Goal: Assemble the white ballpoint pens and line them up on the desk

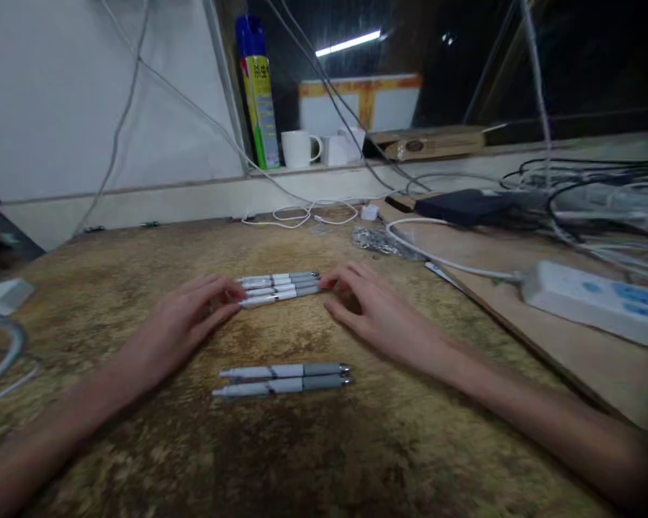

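Several white-and-grey click pens (pixel 281 285) lie side by side in a row on the worn wooden tabletop, between my two hands. My left hand (pixel 199 309) is at their left, pointed ends, its thumb and curled fingers closed about the tips. At the right, push-button ends, my right hand (pixel 361 298) has its bent fingers against the pens, with the thumb just below. Nearer to me, two more pens of the same kind, a rear one (pixel 286 371) and a front one (pixel 281 386), lie close together, touched by neither hand.
A white power strip (pixel 594 298) and its cable rest on a board at the right, near tangled cords. A crumpled plastic bag (pixel 383 241) and a white cable (pixel 302 214) lie behind the pens. A spray can (pixel 259 101) and white mug (pixel 298 149) stand on the ledge.
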A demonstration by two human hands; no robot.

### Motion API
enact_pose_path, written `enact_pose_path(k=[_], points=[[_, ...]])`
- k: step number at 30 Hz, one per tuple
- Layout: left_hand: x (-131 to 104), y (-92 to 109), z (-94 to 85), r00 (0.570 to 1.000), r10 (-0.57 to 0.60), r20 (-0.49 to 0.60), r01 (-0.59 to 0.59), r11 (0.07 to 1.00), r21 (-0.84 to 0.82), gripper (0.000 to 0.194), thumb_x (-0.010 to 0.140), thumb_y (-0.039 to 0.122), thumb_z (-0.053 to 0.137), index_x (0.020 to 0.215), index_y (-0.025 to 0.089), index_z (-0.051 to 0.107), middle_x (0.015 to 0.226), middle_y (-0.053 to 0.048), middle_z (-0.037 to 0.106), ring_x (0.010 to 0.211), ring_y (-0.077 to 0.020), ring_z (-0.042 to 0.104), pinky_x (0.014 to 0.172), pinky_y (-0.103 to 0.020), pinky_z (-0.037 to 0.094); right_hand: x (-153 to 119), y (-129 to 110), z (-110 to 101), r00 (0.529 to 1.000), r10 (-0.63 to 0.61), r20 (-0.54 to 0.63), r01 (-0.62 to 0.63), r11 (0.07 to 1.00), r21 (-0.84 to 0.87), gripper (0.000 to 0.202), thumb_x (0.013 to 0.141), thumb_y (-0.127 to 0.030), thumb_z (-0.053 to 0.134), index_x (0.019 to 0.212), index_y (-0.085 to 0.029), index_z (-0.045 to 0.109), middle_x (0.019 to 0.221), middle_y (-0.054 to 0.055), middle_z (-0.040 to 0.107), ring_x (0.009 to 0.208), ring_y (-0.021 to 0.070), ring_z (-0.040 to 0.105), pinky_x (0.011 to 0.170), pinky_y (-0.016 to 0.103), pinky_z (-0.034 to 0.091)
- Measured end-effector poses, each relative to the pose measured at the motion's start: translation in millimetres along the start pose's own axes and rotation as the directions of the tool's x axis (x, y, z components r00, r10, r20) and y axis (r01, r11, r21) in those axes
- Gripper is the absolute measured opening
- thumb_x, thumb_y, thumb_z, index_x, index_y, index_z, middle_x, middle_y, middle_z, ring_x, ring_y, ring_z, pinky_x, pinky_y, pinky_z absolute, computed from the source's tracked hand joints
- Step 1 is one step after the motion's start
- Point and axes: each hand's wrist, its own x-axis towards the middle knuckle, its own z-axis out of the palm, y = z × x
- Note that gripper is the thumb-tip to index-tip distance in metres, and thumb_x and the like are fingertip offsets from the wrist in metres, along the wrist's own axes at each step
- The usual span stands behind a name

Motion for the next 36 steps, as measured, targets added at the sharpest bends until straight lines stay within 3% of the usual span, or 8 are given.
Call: enact_pose_path(k=[6, 14, 19, 23, 26, 30, 33, 36], points=[[-2, 7, 1.8, 0.996, -0.061, -0.066, 0.048, 0.982, -0.185, 0.028, 0.097, 0.045, 0.062, 0.107, 0.021, 0.071, 0.103, -0.006, 0.074, 0.091, -0.0211, 0.068, 0.083, -0.033, 0.055, 0, 1, -3, 1.000, 0.004, -0.019, -0.004, 1.000, -0.008, 0.021, 0.093, -0.017, 0.062, 0.113, -0.022, 0.062, 0.111, 0.007, 0.066, 0.107, 0.0250, 0.060, 0.095, 0.039, 0.048], [-4, 25, 3.4, 0.976, -0.193, -0.097, 0.124, 0.870, -0.477, 0.022, 0.091, 0.041, 0.070, 0.097, 0.020, 0.072, 0.093, -0.005, 0.075, 0.084, -0.0180, 0.071, 0.076, -0.027, 0.058, -2, -10, -11, 0.997, -0.068, 0.025, 0.071, 0.990, -0.122, 0.015, 0.096, -0.023, 0.062, 0.110, -0.022, 0.064, 0.112, 0.008, 0.068, 0.108, 0.0269, 0.059, 0.093, 0.041, 0.048], [-5, 30, 3.0, 0.965, -0.244, -0.097, 0.153, 0.823, -0.547, 0.021, 0.092, 0.040, 0.070, 0.100, 0.021, 0.070, 0.093, -0.003, 0.076, 0.086, -0.0179, 0.072, 0.079, -0.027, 0.059, -3, -14, -14, 0.993, -0.110, 0.045, 0.116, 0.976, -0.183, 0.017, 0.099, -0.028, 0.060, 0.114, -0.020, 0.065, 0.111, 0.010, 0.068, 0.110, 0.0274, 0.058, 0.096, 0.043, 0.047], [-10, 33, 6.9, 0.974, -0.212, -0.084, 0.128, 0.814, -0.566, 0.021, 0.096, 0.041, 0.065, 0.105, 0.021, 0.067, 0.089, -0.003, 0.076, 0.085, -0.0181, 0.073, 0.081, -0.028, 0.059, -4, -15, -15, 0.991, -0.108, 0.079, 0.123, 0.968, -0.217, 0.018, 0.104, -0.028, 0.050, 0.112, -0.020, 0.065, 0.105, 0.010, 0.069, 0.102, 0.0260, 0.060, 0.092, 0.040, 0.048], [-15, 41, 9.5, 0.983, -0.142, -0.113, 0.066, 0.858, -0.509, 0.022, 0.101, 0.038, 0.059, 0.115, 0.022, 0.063, 0.096, -0.004, 0.075, 0.090, -0.0187, 0.073, 0.081, -0.029, 0.059, -5, -18, -16, 0.989, -0.110, 0.094, 0.131, 0.958, -0.257, 0.019, 0.106, -0.025, 0.046, 0.108, -0.019, 0.064, 0.099, 0.009, 0.069, 0.093, 0.0245, 0.062, 0.085, 0.038, 0.048], [-22, 53, 10.3, 0.982, 0.097, -0.162, -0.129, 0.970, -0.205, 0.023, 0.101, 0.032, 0.060, 0.122, 0.024, 0.063, 0.114, -0.006, 0.071, 0.103, -0.0197, 0.069, 0.089, -0.031, 0.057, -6, -25, -16, 0.977, -0.161, 0.138, 0.196, 0.932, -0.306, 0.015, 0.106, -0.024, 0.047, 0.104, -0.019, 0.062, 0.099, 0.009, 0.070, 0.092, 0.0243, 0.064, 0.084, 0.037, 0.048], [-22, 55, 10.8, 0.953, 0.260, -0.155, -0.262, 0.965, 0.008, 0.020, 0.103, 0.029, 0.055, 0.119, 0.022, 0.065, 0.113, -0.006, 0.072, 0.104, -0.0202, 0.068, 0.092, -0.032, 0.054, -7, -30, -16, 0.967, -0.169, 0.190, 0.223, 0.923, -0.314, 0.013, 0.106, -0.023, 0.047, 0.105, -0.020, 0.059, 0.101, 0.008, 0.071, 0.095, 0.0235, 0.065, 0.088, 0.038, 0.048], [-22, 56, 10.5, 0.936, 0.313, -0.163, -0.293, 0.946, 0.136, 0.022, 0.105, 0.032, 0.051, 0.115, 0.022, 0.068, 0.108, -0.006, 0.075, 0.097, -0.0213, 0.069, 0.089, -0.033, 0.053, -9, -34, -15, 0.959, -0.162, 0.233, 0.237, 0.910, -0.340, 0.012, 0.106, -0.024, 0.049, 0.100, -0.020, 0.058, 0.096, 0.007, 0.072, 0.090, 0.0228, 0.067, 0.088, 0.038, 0.047]])
